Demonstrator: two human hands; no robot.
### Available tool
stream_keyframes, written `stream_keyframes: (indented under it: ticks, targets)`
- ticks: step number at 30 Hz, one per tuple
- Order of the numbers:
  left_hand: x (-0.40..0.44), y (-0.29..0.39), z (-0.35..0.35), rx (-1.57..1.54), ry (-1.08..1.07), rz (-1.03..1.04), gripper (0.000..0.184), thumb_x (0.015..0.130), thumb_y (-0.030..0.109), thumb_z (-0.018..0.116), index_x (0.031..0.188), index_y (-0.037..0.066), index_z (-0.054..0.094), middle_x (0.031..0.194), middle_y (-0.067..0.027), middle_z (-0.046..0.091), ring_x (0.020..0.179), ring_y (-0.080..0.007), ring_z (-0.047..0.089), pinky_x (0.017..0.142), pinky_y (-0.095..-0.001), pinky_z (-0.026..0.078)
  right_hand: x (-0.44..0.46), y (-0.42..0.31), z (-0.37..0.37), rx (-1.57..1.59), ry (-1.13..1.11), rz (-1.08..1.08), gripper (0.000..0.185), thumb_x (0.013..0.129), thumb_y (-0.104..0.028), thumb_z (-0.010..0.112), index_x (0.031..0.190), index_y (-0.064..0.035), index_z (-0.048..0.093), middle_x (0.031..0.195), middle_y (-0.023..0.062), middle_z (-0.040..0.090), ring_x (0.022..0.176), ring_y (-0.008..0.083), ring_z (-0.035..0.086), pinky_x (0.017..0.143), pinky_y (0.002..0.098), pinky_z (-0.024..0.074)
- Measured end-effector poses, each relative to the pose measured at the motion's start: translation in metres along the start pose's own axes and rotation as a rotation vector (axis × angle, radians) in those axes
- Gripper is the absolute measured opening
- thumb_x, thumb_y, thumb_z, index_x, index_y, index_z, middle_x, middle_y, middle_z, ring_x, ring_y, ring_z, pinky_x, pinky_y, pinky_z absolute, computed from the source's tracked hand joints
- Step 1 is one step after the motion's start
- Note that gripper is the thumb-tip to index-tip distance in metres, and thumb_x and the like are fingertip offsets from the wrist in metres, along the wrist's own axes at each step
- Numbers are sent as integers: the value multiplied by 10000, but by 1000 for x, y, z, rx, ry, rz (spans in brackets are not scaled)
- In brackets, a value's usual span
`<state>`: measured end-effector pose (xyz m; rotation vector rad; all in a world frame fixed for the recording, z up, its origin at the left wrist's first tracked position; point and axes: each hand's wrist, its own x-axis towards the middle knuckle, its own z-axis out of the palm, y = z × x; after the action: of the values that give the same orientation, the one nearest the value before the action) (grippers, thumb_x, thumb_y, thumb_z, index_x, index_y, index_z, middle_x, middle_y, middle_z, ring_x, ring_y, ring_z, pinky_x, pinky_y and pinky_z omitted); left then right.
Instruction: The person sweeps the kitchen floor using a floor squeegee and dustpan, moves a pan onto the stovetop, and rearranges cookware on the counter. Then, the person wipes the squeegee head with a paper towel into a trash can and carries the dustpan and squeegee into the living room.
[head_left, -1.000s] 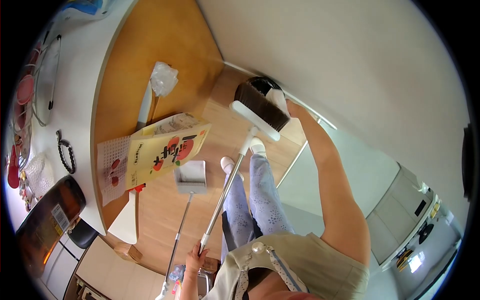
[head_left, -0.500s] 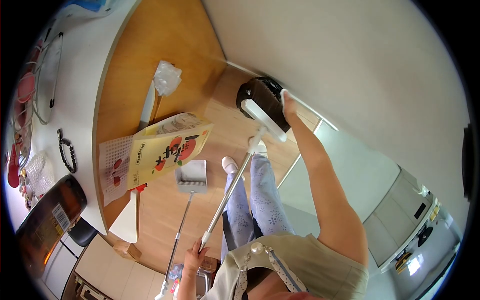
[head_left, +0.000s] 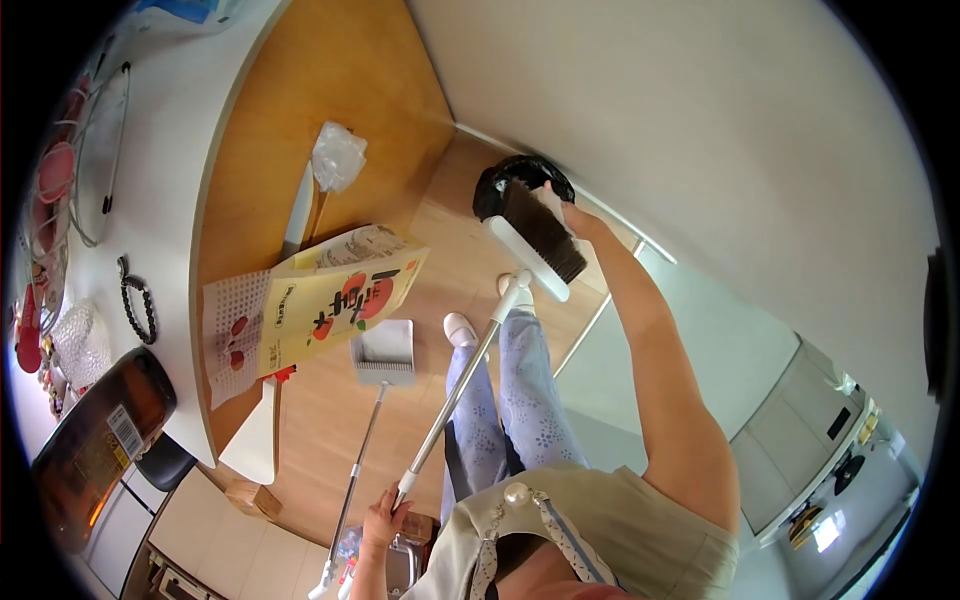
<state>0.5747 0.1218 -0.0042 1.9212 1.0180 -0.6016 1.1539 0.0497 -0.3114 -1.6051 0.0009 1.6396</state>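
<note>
A broom with a white head and dark brown bristles (head_left: 541, 235) is held slantwise, bristles up near a bin (head_left: 492, 186) lined with a black bag. My left hand (head_left: 384, 517) is closed around the lower end of its metal handle (head_left: 450, 405). At the bristles, my right hand (head_left: 578, 220) pinches a crumpled white tissue-like piece (head_left: 550, 203), which lies against the bristle side. Part of that hand's fingers is hidden behind the bristles and the white piece.
A long-handled dustpan (head_left: 385, 348) stands on the wood floor to the left. A yellow paper bag (head_left: 335, 310) and a clear plastic bag (head_left: 338, 157) are at the wooden desk side. A brown bottle (head_left: 105, 445) and bracelet (head_left: 135, 300) are on the white top. A wall (head_left: 700, 150) rises right.
The broom head has come slightly down, away from the bin, and its bristles have turned. My right hand has shifted along with the white piece, now over the bristles. My left hand keeps its hold.
</note>
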Motion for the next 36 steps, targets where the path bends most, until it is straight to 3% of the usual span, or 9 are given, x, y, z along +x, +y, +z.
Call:
stream_keyframes:
  ticks: [3,6,9,13,16,21,29,32,36]
  targets:
    - [1,1,-1,-1,5,10,420,755,239,597,1119,81,460,855,-151,569,699,-360,555,556,-401,451,-41,-43,29,-355,34,-119,802,774,-672,216,1310,-76,246,1348,131,239,1244,234,198,989,332,210]
    - [4,6,-4,28,6,20,420,754,236,599,1119,79,459,852,-148,571,692,-357,557,551,-398,452,28,7,7,-280,174,-118,716,802,-630,248,1268,-95,340,1264,172,375,1180,272,328,940,339,284]
    - [4,3,-2,45,12,43,418,753,235,603,1112,76,462,843,-141,574,680,-350,561,540,-394,453,17,3,13,-417,411,-437,615,828,-572,285,1126,-72,484,1083,220,501,1035,343,454,858,352,355]
    - [5,0,0,52,19,61,414,748,241,609,1100,74,469,826,-129,578,655,-342,564,516,-393,451,3,2,23,-460,471,-486,574,846,-519,307,860,-4,560,886,246,545,885,418,475,771,377,387]
    - [4,-5,2,60,40,93,413,745,240,614,1097,78,472,815,-125,579,637,-341,563,499,-394,449,13,4,16,-645,490,-414,572,848,-504,326,888,15,564,848,252,553,843,405,501,773,362,389]
    - [2,-6,1,76,33,91,414,746,233,613,1103,81,469,810,-124,577,634,-340,562,495,-393,449,-3,-9,26,-308,384,-321,581,765,-528,500,837,37,615,706,153,582,702,166,533,707,278,415]
    - [8,4,-3,76,33,76,410,742,221,617,1101,80,476,804,-125,577,633,-335,565,500,-386,452,47,3,21,-171,926,-242,523,781,-504,478,857,-4,610,714,144,610,716,250,584,680,325,434]
    - [0,-9,-2,84,44,83,414,743,226,614,1104,80,473,801,-129,576,630,-334,566,503,-384,454,44,-22,-25,-519,625,19,525,813,-487,427,925,5,571,698,120,601,656,217,570,629,322,435]
    - [-8,-5,-6,58,0,27,418,749,236,604,1111,80,466,797,-132,576,633,-334,566,507,-387,455,32,-19,-25,-92,624,-168,612,802,-574,369,804,-10,605,681,86,585,636,171,556,573,309,432]
